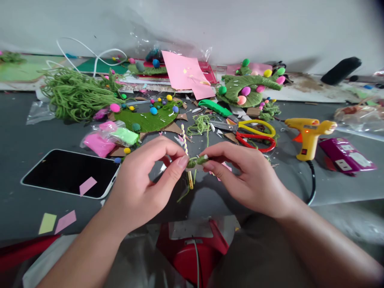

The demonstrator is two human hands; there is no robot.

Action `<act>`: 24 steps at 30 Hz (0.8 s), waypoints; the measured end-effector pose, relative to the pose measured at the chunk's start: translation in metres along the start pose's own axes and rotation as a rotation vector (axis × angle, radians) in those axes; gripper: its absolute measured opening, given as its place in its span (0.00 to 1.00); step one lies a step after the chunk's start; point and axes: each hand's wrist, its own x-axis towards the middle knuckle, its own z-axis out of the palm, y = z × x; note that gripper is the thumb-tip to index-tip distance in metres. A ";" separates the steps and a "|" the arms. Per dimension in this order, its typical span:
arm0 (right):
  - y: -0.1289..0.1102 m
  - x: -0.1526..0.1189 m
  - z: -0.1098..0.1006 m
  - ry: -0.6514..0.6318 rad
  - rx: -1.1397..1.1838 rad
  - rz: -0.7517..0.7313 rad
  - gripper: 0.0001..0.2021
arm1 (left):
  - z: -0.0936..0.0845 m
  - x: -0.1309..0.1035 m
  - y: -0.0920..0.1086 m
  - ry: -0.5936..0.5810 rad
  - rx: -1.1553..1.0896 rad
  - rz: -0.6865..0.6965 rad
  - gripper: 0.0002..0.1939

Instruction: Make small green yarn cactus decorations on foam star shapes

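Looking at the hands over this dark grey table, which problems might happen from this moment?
The yellow glue gun shows a small red light, so it may be hot and could burn the right hand. Its black cord runs to the edge of the dark grey table, where the right forearm might snag it. The small green fuzzy piece, pinched by the left hand and the right hand, might slip.

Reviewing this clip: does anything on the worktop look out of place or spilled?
Yes, mildly. A pink paper slip lies on the smartphone, an odd spot for a scrap. Cardboard scraps are strewn near the scissors, which looks untidy. The small green yarn piece, held by both hands' fingers, shows no obvious damage.
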 end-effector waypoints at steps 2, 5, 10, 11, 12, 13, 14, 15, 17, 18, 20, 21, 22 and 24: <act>0.000 0.000 0.000 0.003 -0.005 -0.009 0.06 | 0.001 0.000 0.000 -0.013 -0.026 -0.009 0.04; -0.001 -0.001 0.001 0.004 -0.008 -0.008 0.06 | 0.003 -0.001 -0.001 -0.007 -0.037 -0.042 0.03; -0.001 -0.001 0.001 0.006 0.006 0.005 0.06 | 0.007 -0.002 -0.001 0.002 -0.039 -0.071 0.03; -0.001 -0.001 0.001 0.007 0.009 0.006 0.06 | 0.007 -0.002 -0.001 0.009 -0.038 -0.070 0.02; -0.001 0.000 0.001 0.009 0.011 0.006 0.06 | 0.008 -0.002 -0.001 0.014 -0.037 -0.065 0.02; -0.001 0.000 0.001 0.010 0.012 0.004 0.06 | 0.008 -0.002 -0.001 0.018 -0.032 -0.062 0.02; -0.001 0.000 0.001 0.011 0.012 0.003 0.06 | 0.009 -0.002 -0.001 0.021 -0.023 -0.061 0.03; -0.001 0.000 0.001 0.012 0.011 0.001 0.05 | 0.009 -0.002 -0.001 0.024 -0.007 -0.063 0.03; -0.002 0.000 0.001 0.013 0.010 -0.002 0.05 | 0.010 -0.003 0.000 0.026 0.036 -0.064 0.04; -0.002 0.000 0.001 0.013 0.009 -0.004 0.05 | 0.010 -0.003 0.000 0.030 0.061 -0.057 0.05; -0.001 0.000 0.001 0.015 0.005 -0.005 0.05 | 0.011 -0.003 0.000 0.039 0.119 -0.015 0.05; -0.001 0.000 0.002 0.017 0.003 -0.005 0.06 | 0.011 -0.003 0.000 0.047 0.154 0.014 0.06; -0.001 0.000 0.002 0.019 0.001 -0.005 0.06 | 0.011 -0.003 -0.001 0.058 0.191 0.046 0.06; -0.001 0.000 0.002 0.024 0.001 -0.008 0.06 | 0.013 -0.003 -0.002 0.088 0.262 0.103 0.07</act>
